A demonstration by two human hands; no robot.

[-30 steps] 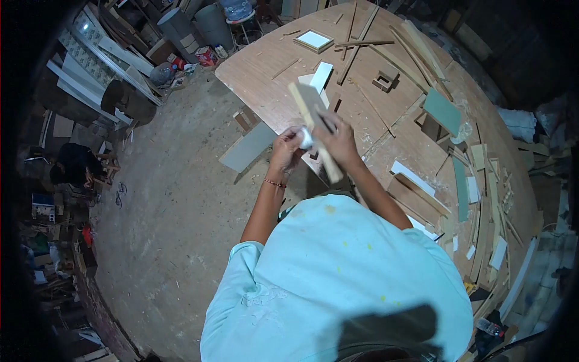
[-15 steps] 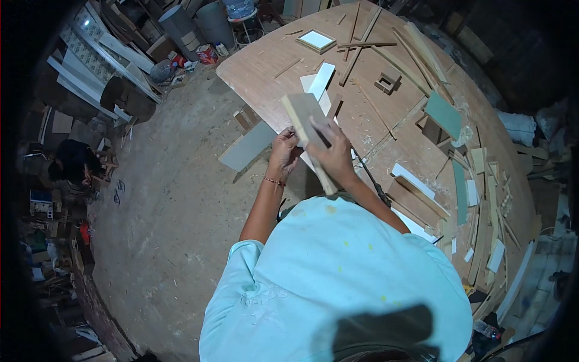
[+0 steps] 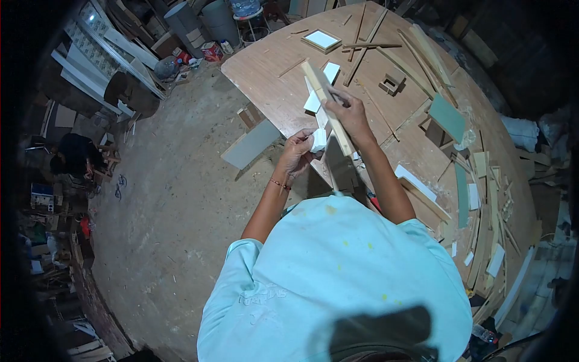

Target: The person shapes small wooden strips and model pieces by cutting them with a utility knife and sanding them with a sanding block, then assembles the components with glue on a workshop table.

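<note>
My left hand (image 3: 294,153), a beaded band at its wrist, is closed on a small white block (image 3: 318,140) near the table's edge. In my right hand (image 3: 351,116) is a thick light-wood board (image 3: 325,104), gripped from its right side and tilted so its narrow edge faces up. The white block sits close beside the board's lower part. Beyond the board, a white strip (image 3: 331,72) lies on the wooden table (image 3: 268,84).
A small frame (image 3: 321,40), thin wood strips, a square wooden piece (image 3: 392,83) and a green board (image 3: 447,117) are on the table. Offcuts pile up at right. A grey panel (image 3: 252,146) juts out below the table's left edge. Another person (image 3: 77,152) is low at far left.
My right hand has moved right and up, turning the board from its broad face to its edge. The white block in my left hand has come into view.
</note>
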